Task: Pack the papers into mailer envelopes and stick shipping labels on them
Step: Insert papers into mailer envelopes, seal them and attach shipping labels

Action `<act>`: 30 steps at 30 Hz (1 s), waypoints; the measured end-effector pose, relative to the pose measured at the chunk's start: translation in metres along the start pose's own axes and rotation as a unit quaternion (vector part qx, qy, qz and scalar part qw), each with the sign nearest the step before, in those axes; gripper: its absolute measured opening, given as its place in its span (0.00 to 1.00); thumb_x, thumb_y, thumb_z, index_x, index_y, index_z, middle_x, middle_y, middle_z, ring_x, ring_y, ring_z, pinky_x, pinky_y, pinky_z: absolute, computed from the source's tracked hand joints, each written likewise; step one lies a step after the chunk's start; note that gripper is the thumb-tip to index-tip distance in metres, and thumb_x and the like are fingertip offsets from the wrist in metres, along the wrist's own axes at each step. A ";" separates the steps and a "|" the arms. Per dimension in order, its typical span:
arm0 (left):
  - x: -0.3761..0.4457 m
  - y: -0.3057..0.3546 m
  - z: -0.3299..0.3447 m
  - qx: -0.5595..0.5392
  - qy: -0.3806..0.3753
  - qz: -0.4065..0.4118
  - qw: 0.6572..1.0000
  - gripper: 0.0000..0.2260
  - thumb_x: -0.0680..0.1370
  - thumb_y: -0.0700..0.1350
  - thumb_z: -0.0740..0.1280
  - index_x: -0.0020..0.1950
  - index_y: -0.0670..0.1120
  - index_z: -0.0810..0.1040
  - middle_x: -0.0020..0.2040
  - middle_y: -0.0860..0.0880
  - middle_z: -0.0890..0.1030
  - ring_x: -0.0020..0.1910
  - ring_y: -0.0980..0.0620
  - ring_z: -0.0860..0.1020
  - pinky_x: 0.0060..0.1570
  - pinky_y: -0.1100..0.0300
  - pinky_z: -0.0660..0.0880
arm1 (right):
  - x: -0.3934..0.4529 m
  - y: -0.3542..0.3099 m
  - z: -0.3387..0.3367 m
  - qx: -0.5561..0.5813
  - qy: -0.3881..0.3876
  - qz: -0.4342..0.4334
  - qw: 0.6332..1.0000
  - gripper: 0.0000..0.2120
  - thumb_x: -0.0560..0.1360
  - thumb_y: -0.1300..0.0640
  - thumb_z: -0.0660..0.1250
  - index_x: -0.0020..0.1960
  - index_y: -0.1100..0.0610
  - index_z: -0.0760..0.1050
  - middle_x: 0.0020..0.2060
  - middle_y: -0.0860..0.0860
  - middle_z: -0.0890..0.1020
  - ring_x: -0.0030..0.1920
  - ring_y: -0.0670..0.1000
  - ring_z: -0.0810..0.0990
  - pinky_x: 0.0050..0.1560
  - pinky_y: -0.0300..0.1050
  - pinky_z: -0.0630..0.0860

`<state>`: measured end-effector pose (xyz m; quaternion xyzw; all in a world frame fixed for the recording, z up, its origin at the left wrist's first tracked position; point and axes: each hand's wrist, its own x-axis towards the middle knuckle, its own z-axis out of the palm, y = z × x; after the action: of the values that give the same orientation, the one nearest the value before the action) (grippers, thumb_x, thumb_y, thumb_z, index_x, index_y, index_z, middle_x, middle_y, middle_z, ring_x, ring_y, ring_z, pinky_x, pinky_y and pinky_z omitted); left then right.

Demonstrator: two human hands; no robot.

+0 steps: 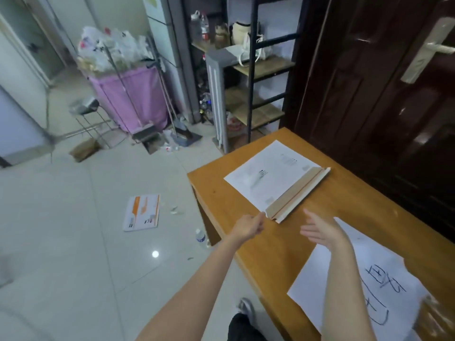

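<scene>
left hand [248,227] pinching the mailer [275,183] corner, right hand [320,232] open and empty; sealing its flap [299,193] looks next.

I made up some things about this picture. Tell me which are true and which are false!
1. The mailer lies on the table. True.
2. The mailer's flap is sealed. False: it is open.
3. Another mailer lies on the floor. True.
4. The right hand grips a pen. False: it holds nothing, fingers straight.
5. The left hand is near the mailer's corner. True.
</scene>
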<state>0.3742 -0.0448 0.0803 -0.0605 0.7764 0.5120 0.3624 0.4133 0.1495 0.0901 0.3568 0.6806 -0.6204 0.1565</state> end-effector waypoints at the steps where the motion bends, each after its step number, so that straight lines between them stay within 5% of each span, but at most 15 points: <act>1: 0.013 0.006 -0.009 0.008 -0.003 -0.007 1.000 0.16 0.82 0.55 0.56 0.39 0.48 0.70 0.44 0.46 0.73 0.45 0.49 0.71 0.47 0.57 0.69 | 0.011 -0.007 0.005 0.012 0.006 0.006 1.000 0.31 0.77 0.43 0.63 0.68 0.68 0.67 0.60 0.62 0.78 0.57 0.57 0.79 0.60 0.49 0.73; 6: 0.076 0.033 -0.038 0.005 0.021 -0.011 1.000 0.16 0.81 0.53 0.58 0.51 0.42 0.76 0.50 0.45 0.80 0.48 0.50 0.78 0.57 0.55 0.74 | 0.054 -0.028 0.016 0.044 0.051 0.016 0.998 0.31 0.77 0.43 0.64 0.69 0.66 0.66 0.59 0.61 0.78 0.52 0.54 0.79 0.55 0.47 0.74; 10: 0.117 0.056 -0.046 -0.015 0.018 -0.016 1.000 0.15 0.81 0.52 0.59 0.53 0.41 0.77 0.51 0.44 0.81 0.48 0.50 0.78 0.57 0.55 0.75 | 0.081 -0.035 0.012 0.040 0.088 0.050 0.994 0.29 0.77 0.44 0.64 0.67 0.65 0.68 0.56 0.60 0.78 0.58 0.57 0.78 0.63 0.50 0.73; 16: 0.181 0.086 -0.066 -0.013 0.035 0.006 0.999 0.13 0.80 0.48 0.62 0.50 0.39 0.79 0.48 0.45 0.82 0.47 0.49 0.79 0.53 0.56 0.75 | 0.118 -0.045 0.019 0.036 0.147 0.078 0.985 0.16 0.76 0.45 0.64 0.47 0.59 0.77 0.53 0.60 0.80 0.56 0.59 0.79 0.63 0.58 0.72; 18: 0.204 0.091 -0.075 0.027 0.056 0.030 0.998 0.11 0.79 0.45 0.63 0.53 0.39 0.79 0.50 0.44 0.82 0.51 0.47 0.80 0.54 0.54 0.75 | 0.131 -0.046 0.023 0.038 0.153 0.101 0.982 0.16 0.76 0.44 0.63 0.52 0.56 0.75 0.52 0.55 0.78 0.57 0.57 0.77 0.63 0.56 0.72; 20: 0.220 0.094 -0.080 0.099 0.101 0.055 0.988 0.10 0.78 0.41 0.64 0.57 0.39 0.76 0.51 0.44 0.81 0.48 0.48 0.78 0.44 0.58 0.74 | 0.145 -0.043 0.028 0.040 0.152 0.126 0.980 0.20 0.76 0.42 0.62 0.58 0.56 0.73 0.50 0.53 0.77 0.56 0.56 0.77 0.64 0.54 0.71; 22: 0.232 0.093 -0.080 0.193 0.168 0.075 0.964 0.14 0.76 0.42 0.67 0.60 0.40 0.72 0.56 0.43 0.77 0.48 0.46 0.75 0.43 0.58 0.70 | 0.153 -0.044 0.032 0.039 0.165 0.153 0.974 0.20 0.76 0.42 0.61 0.58 0.56 0.71 0.44 0.50 0.74 0.51 0.54 0.75 0.60 0.49 0.72; 24: 0.242 0.090 -0.078 0.309 0.194 0.065 0.929 0.27 0.72 0.51 0.73 0.64 0.41 0.68 0.63 0.41 0.69 0.60 0.42 0.68 0.54 0.54 0.67 | 0.158 -0.046 0.036 0.026 0.181 0.180 0.967 0.24 0.77 0.42 0.60 0.62 0.60 0.71 0.43 0.51 0.73 0.51 0.55 0.74 0.54 0.47 0.70; 27: 0.252 0.084 -0.073 0.387 0.146 0.004 0.910 0.44 0.66 0.62 0.75 0.71 0.42 0.60 0.68 0.40 0.62 0.67 0.40 0.61 0.66 0.50 0.61 | 0.164 -0.047 0.045 0.031 0.218 0.203 0.954 0.25 0.76 0.43 0.62 0.65 0.59 0.70 0.52 0.54 0.76 0.58 0.58 0.74 0.51 0.44 0.66; 30: 0.263 0.081 -0.072 0.417 0.132 -0.004 0.899 0.46 0.65 0.63 0.75 0.71 0.40 0.58 0.68 0.40 0.62 0.67 0.40 0.61 0.66 0.51 0.61 | 0.166 -0.050 0.054 0.084 0.249 0.201 0.944 0.22 0.75 0.50 0.66 0.65 0.60 0.71 0.55 0.55 0.77 0.57 0.57 0.76 0.48 0.42 0.69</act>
<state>0.1085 0.0051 -0.0078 0.0259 0.9592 0.1269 0.2512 0.2514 0.1476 0.0081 0.6411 0.5574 -0.5225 0.0731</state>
